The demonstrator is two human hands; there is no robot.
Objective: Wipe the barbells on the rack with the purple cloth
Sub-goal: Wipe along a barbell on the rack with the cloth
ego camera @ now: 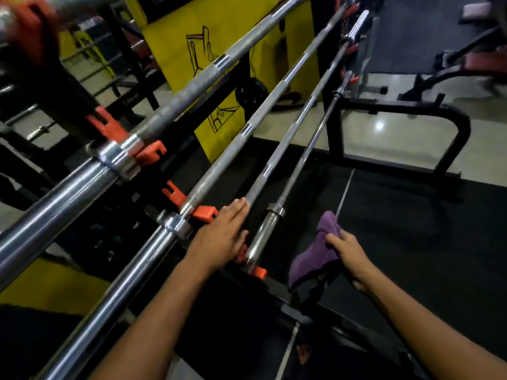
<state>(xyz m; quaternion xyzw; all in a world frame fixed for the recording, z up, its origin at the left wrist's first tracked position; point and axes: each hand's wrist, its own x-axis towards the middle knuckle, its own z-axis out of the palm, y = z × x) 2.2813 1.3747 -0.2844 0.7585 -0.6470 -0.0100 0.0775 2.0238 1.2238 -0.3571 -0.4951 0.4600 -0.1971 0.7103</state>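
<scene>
Several steel barbells lie side by side on a rack with orange hooks (205, 213), running from lower left to upper right. My left hand (222, 231) lies flat with straight fingers on the third barbell (277, 157), near its collar. The lowest, thinnest barbell (267, 229) ends in a short sleeve just right of that hand. My right hand (347, 255) grips the purple cloth (312, 256), which hangs crumpled in the air to the right of the lowest barbell, not touching any bar. The top barbell (175, 105) and second barbell (219, 165) lie above, untouched.
A yellow board with black line drawings (219, 64) stands behind the rack. A black frame (463, 127) stands on the pale floor at the right. Black rubber mats (411, 229) cover the floor under my right hand. Gym machines fill the top right.
</scene>
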